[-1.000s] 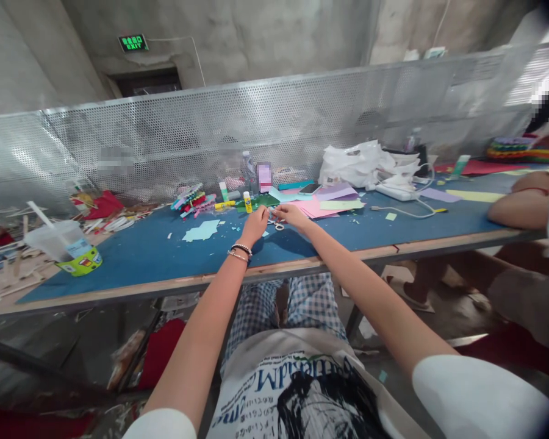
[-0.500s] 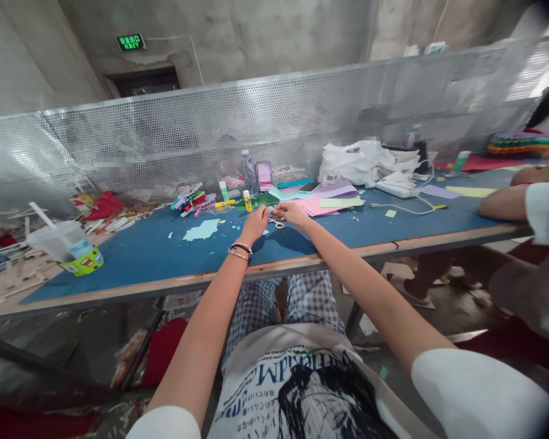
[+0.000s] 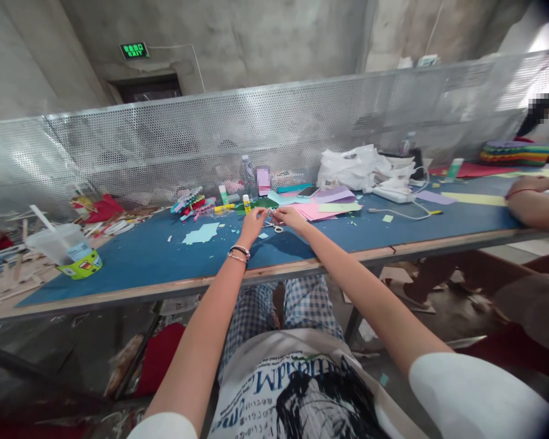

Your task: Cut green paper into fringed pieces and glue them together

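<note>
"Looking down through the head view, where do you find the two hands?"

"Over the blue-topped desk (image 3: 165,259), a little back from its front edge. The left grip (image 3: 254,221) and the right grip (image 3: 289,216) nearly meet, fingertips to fingertips."

"Is either one holding anything?"

"Both are pinched closed on a small pale piece (image 3: 271,212), right between the fingertips. It's too small and blurred for me to say what it is."

"And what's just under it?"

"Scissors (image 3: 281,230). A pale ring handle shows below the fingers; the hands hide part of the rest."

"What stands near the left one?"

"An upright yellow glue stick (image 3: 246,205) just beyond it, with another yellow tube (image 3: 224,208) lying to the left. Nearer the front, also to the left, there's a jagged light blue paper (image 3: 201,233)."

"And past the right one?"

"Pink paper (image 3: 312,211), overlapped by a purple sheet (image 3: 341,194). A phone (image 3: 308,191) lies flat by those, and a white plastic bag (image 3: 345,169) sits farther back."

"Anything out at the sides?"

"A clear cup (image 3: 57,241) with a straw, far left. Far right, a co-worker's forearm (image 3: 537,206) rests on the desk."
</note>
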Available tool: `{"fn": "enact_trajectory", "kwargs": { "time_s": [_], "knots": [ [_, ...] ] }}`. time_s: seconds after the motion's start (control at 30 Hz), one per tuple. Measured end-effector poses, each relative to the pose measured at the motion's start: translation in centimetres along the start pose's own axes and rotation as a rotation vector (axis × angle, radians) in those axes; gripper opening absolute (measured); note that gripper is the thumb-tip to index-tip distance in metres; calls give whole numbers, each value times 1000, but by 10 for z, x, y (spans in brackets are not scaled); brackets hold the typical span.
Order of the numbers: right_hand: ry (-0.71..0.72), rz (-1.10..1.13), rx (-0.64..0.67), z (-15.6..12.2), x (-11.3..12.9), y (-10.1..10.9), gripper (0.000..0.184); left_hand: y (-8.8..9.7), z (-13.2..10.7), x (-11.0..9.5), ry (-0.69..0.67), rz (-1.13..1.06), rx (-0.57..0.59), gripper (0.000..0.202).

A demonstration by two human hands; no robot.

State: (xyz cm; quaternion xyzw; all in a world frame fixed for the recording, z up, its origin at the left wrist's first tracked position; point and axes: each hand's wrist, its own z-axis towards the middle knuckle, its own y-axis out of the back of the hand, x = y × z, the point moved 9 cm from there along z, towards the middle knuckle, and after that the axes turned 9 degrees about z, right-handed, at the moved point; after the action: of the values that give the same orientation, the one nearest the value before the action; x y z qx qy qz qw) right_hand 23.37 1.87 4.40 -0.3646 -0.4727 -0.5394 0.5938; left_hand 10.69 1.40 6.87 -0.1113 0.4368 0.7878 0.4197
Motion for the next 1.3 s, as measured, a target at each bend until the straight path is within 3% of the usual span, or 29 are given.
{"fn": "enact_trajectory", "kwargs": {
  "time_s": [0.17,0.43,0.7,0.9,1.3],
  "knots": [
    [16,-13,9,1,-1,0,30,-10,1,10,119,-166,111,38],
    [123,-29,102,-1,8,-11,25,-2,-1,10,184,-280,44,38],
    [359,-317,-56,-5,27,0,11,-1,-4,13,265,-321,71,38],
    [403,-325,-59,-7,31,-1,22,-10,-9,16,311,-441,189,38],
    [338,-268,-24,-5,30,-1,20,-25,-14,21,357,-469,369,39]
  ]
}}
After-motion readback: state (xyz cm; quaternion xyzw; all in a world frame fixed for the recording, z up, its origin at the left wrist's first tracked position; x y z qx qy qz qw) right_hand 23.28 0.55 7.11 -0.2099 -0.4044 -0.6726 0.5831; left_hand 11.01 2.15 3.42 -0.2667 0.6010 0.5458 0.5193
